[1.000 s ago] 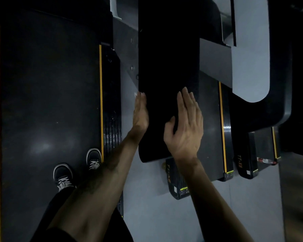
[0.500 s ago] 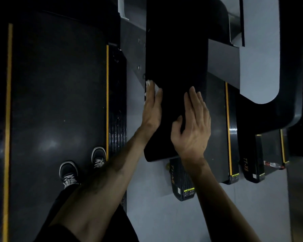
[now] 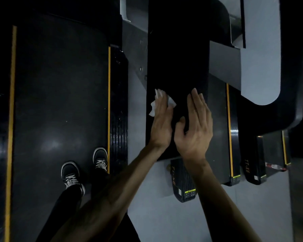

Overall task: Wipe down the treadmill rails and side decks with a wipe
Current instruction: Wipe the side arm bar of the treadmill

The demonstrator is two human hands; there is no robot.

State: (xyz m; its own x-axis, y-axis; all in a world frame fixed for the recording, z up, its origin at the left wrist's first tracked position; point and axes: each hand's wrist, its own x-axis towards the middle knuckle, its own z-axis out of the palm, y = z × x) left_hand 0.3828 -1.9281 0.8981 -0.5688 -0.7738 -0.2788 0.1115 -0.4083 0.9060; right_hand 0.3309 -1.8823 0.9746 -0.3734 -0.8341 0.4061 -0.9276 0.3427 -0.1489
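Observation:
A broad black treadmill rail (image 3: 177, 58) runs away from me in the middle of the view. My left hand (image 3: 162, 123) lies flat on its left part with straight fingers, pressing a crumpled white wipe (image 3: 155, 104) onto it; the wipe sticks out from under the fingers. My right hand (image 3: 195, 124) rests flat and open on the rail just to the right, fingers straight, holding nothing. The ribbed black side deck (image 3: 119, 109) of the treadmill I stand on lies to the left of the rail, beside a yellow stripe (image 3: 109, 105).
My two black shoes (image 3: 84, 168) stand on the dark belt (image 3: 59, 102). A neighbouring treadmill with its yellow-edged deck (image 3: 232, 133) lies to the right, more machines beyond it. Grey floor (image 3: 157, 215) shows between the machines.
My left hand has slid from the rail's left edge onto its top surface towards the right hand, and more of the white wipe shows under it. The right hand stays flat on the rail.

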